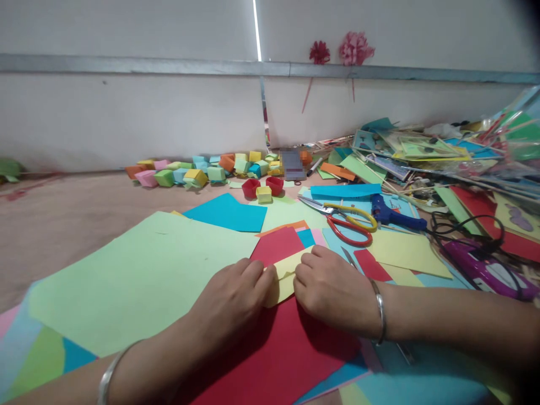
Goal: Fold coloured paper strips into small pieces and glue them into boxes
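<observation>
Both my hands press on a small pale yellow folded paper (283, 274) that lies on a red sheet (278, 349). My left hand (236, 295) has its fingers curled, pinching the paper's left edge. My right hand (327, 287) is closed on the paper's right side, knuckles up. A metal bangle (380, 310) sits on my right wrist and another bangle (110, 374) on my left. A large light green sheet (139, 275) lies to the left of my hands.
Red and yellow scissors (343, 220), a blue glue gun (394, 216) and a purple tool with a black cord (485, 264) lie at the right. A row of folded paper boxes (198, 170) runs along the wall. Piled paper and packets (442, 154) fill the far right.
</observation>
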### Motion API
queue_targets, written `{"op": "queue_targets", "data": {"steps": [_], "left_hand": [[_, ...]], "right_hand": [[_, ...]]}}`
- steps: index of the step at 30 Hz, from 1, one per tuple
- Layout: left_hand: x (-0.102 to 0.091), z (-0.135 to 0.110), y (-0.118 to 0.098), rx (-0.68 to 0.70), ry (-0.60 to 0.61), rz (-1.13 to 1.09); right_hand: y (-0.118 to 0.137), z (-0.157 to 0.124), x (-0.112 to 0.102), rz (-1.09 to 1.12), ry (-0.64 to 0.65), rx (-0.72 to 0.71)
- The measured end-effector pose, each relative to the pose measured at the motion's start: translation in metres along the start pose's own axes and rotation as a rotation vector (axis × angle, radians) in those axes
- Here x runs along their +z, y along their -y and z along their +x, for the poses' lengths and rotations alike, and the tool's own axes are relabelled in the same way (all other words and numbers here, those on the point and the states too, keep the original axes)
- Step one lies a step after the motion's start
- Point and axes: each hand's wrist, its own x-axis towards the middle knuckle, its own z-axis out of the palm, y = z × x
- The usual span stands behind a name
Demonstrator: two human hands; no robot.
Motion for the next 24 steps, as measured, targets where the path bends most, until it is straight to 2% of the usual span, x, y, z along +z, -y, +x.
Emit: {"op": "queue_targets", "data": {"steps": [3,5,9,13,15,18,21,24], "left_hand": [[0.001,0.0,0.001,0.023,-0.085,0.026],[0.001,0.001,0.001,0.005,-0.1,0.006],[0.002,0.001,0.002,-0.049,-0.065,-0.008],[0.006,0.002,0.01,-0.203,0.005,-0.021],[0.009,0.003,0.015,-0.273,0.025,-0.098],[0.011,0.005,0.021,-0.304,-0.013,-0.266],[0.009,0.006,0.022,-0.291,-0.044,-0.409],[0.005,0.008,0.019,-0.274,0.002,-0.503]], "right_hand": [[-0.001,0.0,-0.001,0.015,0.011,-0.004],[0.0,0.0,0.0,0.027,0.023,0.001],[0.002,0.001,0.001,0.059,0.03,0.035],[-0.001,0.004,-0.004,0.125,0.106,0.076],[-0.007,0.005,-0.008,0.172,0.186,0.085],[-0.017,0.006,-0.009,0.273,0.262,0.097],[-0.024,0.008,-0.007,0.383,0.277,0.129],[-0.026,0.01,-0.005,0.459,0.287,0.187]]}}
